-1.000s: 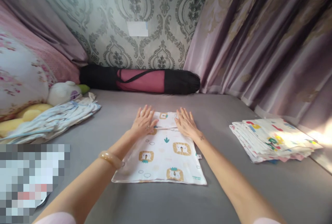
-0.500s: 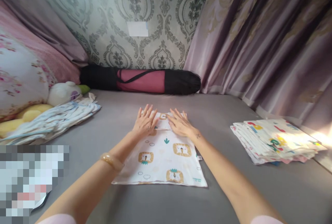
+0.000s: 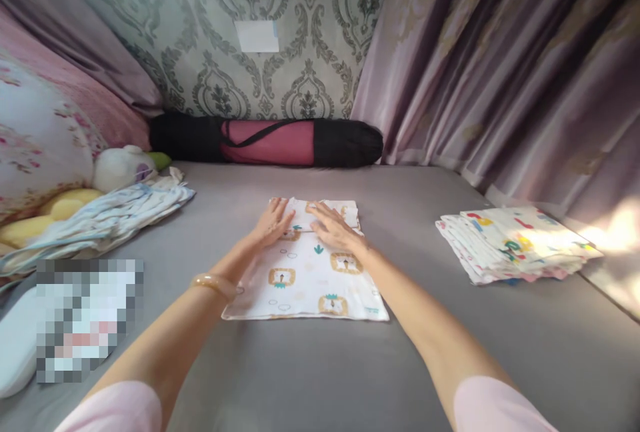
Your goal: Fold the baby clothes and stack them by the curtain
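Observation:
A white cloth [image 3: 300,295] printed with lion faces and small green leaves lies flat before me, its far end folded over toward me. Over the left side of that folded strip rests my left hand [image 3: 274,220], fingers stretched out and pointing away. My right hand [image 3: 336,225] lies across the strip's middle and right, palm down with fingers extended and angled left. Neither hand grips the fabric. On my left forearm is a pale bangle [image 3: 213,282].
A stack of folded printed cloths [image 3: 520,245] sits at the right. Leftward lie a crumpled striped cloth [image 3: 110,219], a white plush toy [image 3: 120,167] and a blurred-out item [image 3: 90,319]. A long black and red bag [image 3: 270,142] lies along the wall.
My right hand has shifted left across the folded strip, uncovering its right end. My left hand's fingers have drawn closer together. The view has tilted downward slightly.

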